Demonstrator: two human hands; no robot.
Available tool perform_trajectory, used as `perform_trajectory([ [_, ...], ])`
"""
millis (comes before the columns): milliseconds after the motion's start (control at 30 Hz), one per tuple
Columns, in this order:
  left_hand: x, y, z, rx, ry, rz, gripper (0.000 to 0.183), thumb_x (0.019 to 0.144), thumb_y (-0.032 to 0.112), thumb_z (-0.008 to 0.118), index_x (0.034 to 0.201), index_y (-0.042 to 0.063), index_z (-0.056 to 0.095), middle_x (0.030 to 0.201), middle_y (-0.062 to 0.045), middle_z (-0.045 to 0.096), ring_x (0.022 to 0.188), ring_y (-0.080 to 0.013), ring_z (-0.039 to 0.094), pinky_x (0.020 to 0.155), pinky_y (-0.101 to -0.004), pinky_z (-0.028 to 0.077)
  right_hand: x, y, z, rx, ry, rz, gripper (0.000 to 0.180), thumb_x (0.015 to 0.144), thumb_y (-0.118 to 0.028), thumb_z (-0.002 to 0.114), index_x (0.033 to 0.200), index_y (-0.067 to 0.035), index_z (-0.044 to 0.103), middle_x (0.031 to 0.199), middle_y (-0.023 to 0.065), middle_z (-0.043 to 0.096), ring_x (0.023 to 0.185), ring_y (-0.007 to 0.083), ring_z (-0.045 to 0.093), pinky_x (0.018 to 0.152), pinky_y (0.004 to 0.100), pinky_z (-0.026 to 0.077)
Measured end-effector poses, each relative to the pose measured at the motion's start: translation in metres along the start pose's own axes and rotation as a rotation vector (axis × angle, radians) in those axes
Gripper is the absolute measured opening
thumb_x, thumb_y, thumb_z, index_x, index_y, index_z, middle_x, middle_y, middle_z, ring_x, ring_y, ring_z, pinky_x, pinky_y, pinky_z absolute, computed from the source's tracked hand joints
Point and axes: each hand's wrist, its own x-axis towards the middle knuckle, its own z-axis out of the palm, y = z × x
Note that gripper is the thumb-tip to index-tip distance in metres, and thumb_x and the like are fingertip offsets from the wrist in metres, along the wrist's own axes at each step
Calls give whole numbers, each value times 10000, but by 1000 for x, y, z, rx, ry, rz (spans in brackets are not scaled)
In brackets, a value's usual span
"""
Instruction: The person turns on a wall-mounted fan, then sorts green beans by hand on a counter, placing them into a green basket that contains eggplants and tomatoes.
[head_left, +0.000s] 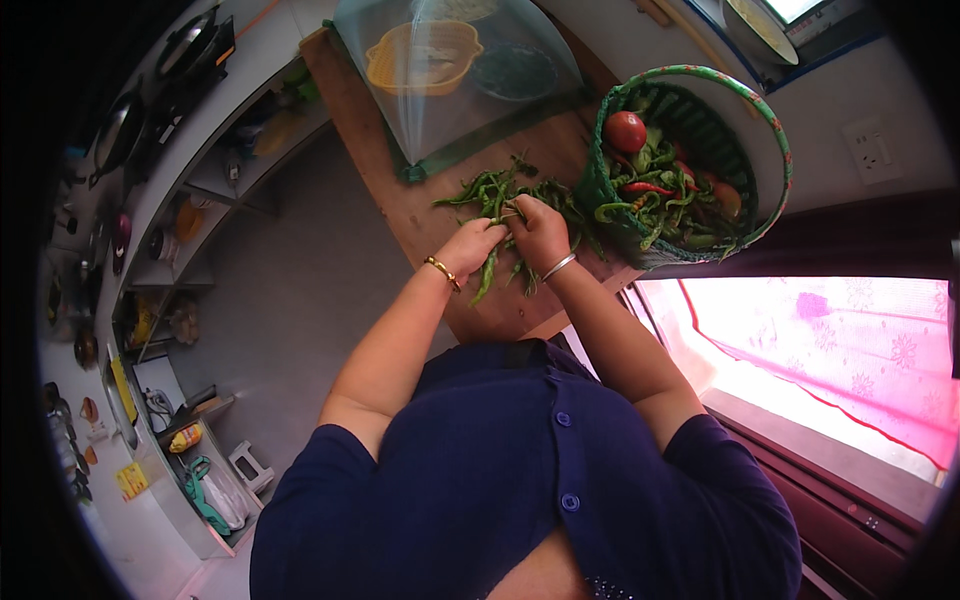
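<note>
My left hand, with a gold bracelet at the wrist, and my right hand, with a silver bangle, meet over a wooden table. Their fingertips pinch a thin green chili pepper between them; the fingers hide most of it. Under and around both hands spreads a loose pile of long green chili peppers, some with leafy stems. One green chili points towards me just below my left hand.
At right stands a green woven basket holding a tomato and red and green peppers. A mesh food cover over a yellow basket occupies the far part of the wooden table. Shelves line the left; a bright window is at right.
</note>
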Motion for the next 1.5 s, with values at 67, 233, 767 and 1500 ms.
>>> perform_trajectory([
  [67,2,8,3,65,-61,-125,149,871,172,498,885,26,527,749,-26,540,601,-96,515,557,-238,432,-1,13,0,74,67,54,105,815,-119,570,799,-21,536,711,134,568,626,241,546,587,314,432],
  [233,44,-2,-33,681,410,149,255,762,167,591,951,9,525,740,-91,599,647,-177,583,602,-288,470,6,65,16,677,-51,567,236,815,-254,535,718,-41,505,579,64,495,565,195,508,522,329,380],
  [767,73,44,-46,1005,594,130,362,678,319,679,870,18,615,816,-160,639,766,-306,613,688,-386,476,17,39,-9,1333,-203,817,160,901,-199,458,952,-67,534,624,-36,426,428,47,305,388,191,226],
  [1500,-51,55,15,-62,80,236,176,842,178,595,986,75,598,735,58,549,528,-11,423,453,-157,337,7,-46,-21,844,56,330,179,890,-197,531,816,-43,584,701,-18,571,608,50,496,553,183,403],
])
